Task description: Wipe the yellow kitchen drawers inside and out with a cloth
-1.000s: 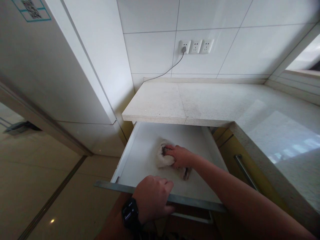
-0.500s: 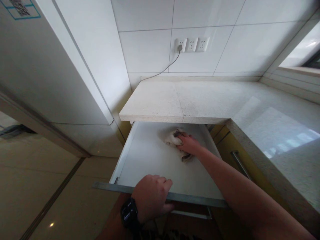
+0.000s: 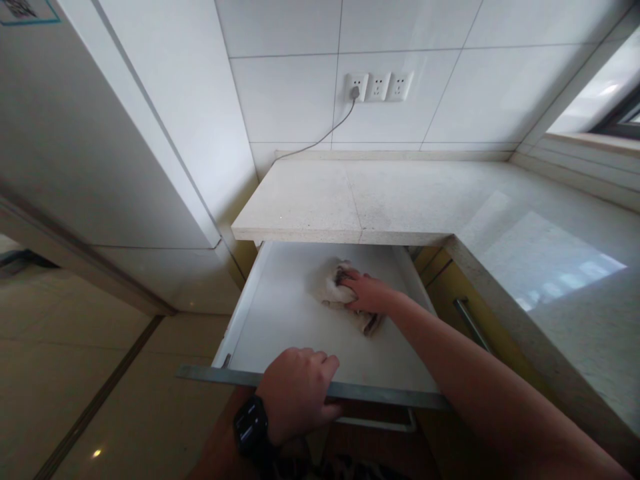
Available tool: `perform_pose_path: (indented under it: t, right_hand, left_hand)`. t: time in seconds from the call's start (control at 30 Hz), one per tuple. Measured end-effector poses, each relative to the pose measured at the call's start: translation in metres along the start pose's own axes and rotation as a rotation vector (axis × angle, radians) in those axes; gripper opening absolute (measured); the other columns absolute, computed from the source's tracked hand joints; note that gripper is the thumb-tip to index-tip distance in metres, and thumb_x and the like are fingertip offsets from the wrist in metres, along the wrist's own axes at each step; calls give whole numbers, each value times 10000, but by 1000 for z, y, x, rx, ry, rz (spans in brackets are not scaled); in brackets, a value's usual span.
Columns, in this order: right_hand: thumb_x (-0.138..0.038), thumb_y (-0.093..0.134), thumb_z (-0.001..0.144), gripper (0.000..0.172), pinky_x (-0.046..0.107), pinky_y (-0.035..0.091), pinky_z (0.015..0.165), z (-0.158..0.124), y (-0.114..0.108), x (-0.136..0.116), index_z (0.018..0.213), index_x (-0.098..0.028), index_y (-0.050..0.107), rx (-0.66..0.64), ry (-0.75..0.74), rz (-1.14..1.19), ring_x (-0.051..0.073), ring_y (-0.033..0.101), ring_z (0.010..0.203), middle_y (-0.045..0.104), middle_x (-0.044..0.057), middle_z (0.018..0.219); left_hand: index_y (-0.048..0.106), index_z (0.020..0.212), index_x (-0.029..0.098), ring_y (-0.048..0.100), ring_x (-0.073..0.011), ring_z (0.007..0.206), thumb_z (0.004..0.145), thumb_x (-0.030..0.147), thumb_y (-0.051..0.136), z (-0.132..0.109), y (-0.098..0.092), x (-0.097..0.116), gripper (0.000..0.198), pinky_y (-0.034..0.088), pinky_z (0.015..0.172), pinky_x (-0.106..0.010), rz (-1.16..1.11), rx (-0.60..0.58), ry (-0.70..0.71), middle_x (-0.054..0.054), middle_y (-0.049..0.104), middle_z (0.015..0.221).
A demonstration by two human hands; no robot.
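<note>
A white drawer (image 3: 280,320) stands pulled out under the stone countertop (image 3: 380,200). My right hand (image 3: 369,293) presses a crumpled white cloth (image 3: 327,287) against the drawer's floor, fingers closed over it, near the back middle. My left hand (image 3: 297,393), with a black watch on its wrist, is wrapped round the metal front edge of the drawer (image 3: 370,393).
A tall white refrigerator (image 3: 115,153) stands to the left, close to the drawer's side. A cable runs from a wall socket (image 3: 356,87) down behind the countertop. A yellow cabinet with a metal handle (image 3: 470,323) is to the right. Tiled floor lies at lower left.
My right hand slid the cloth from the drawer's middle toward the back, then a little leftward and nearer. My left hand kept its hold on the drawer's front edge.
</note>
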State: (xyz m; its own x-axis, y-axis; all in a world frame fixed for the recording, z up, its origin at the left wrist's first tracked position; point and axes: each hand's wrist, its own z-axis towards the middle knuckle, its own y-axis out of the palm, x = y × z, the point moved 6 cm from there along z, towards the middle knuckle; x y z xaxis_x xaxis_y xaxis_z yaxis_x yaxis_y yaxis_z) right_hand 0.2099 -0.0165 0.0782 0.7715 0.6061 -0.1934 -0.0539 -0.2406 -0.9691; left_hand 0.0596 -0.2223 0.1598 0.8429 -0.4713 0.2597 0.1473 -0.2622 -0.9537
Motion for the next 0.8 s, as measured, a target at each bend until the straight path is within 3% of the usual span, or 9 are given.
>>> perform_pose_path:
  t: [0.1,0.2,0.37,0.47,0.6,0.7,0.8]
  right_hand:
    - [-464,722,722,696,444,420,998,3,-1,-35,1384,-349,538,-35,-143,-5,318,548,1181,393,58,1549]
    - [-473,721,720,693,448,428,984,7,-3,-42,1380,-364,541,-35,-134,-2,321,547,1179,396,39,1550]
    - [-499,720,723,728,460,430,973,7,-5,-8,1410,-390,505,21,59,-5,347,523,1204,383,34,1560]
    - [-526,680,761,721,473,440,941,1,-6,22,1431,-351,479,64,249,-16,366,520,1198,388,91,1542]
    - [-546,608,819,719,490,430,941,-7,-7,48,1459,-265,438,90,388,-23,379,520,1204,396,180,1502]
    - [-523,608,819,712,483,429,944,-9,-7,54,1452,-238,449,89,434,-19,380,532,1195,417,199,1476]
    - [-527,629,801,711,468,432,945,-7,-6,43,1438,-253,475,85,375,-13,376,537,1187,413,180,1498]
  left_hand:
    - [633,1051,249,683,-292,896,779,533,690,0,1,0,397,523,776,-409,0,-10,-1,-54,726,961]
    - [631,1096,255,681,-289,918,789,514,687,0,1,0,405,520,794,-406,-8,-16,3,-52,726,977]
    - [635,1088,253,680,-290,908,818,516,652,0,1,1,377,519,782,-411,2,-13,2,-55,722,968]
    - [634,1069,251,678,-291,897,816,510,656,-1,1,1,363,520,773,-412,17,-2,6,-54,721,959]
    - [634,1059,244,677,-288,891,811,512,661,-2,1,1,366,520,764,-406,27,-2,10,-56,722,958]
    - [634,1046,244,677,-288,887,810,517,660,-2,1,1,362,520,764,-408,23,1,8,-55,723,957]
    - [636,1049,243,677,-291,888,804,513,667,-1,1,1,366,520,763,-411,25,2,5,-55,722,957]
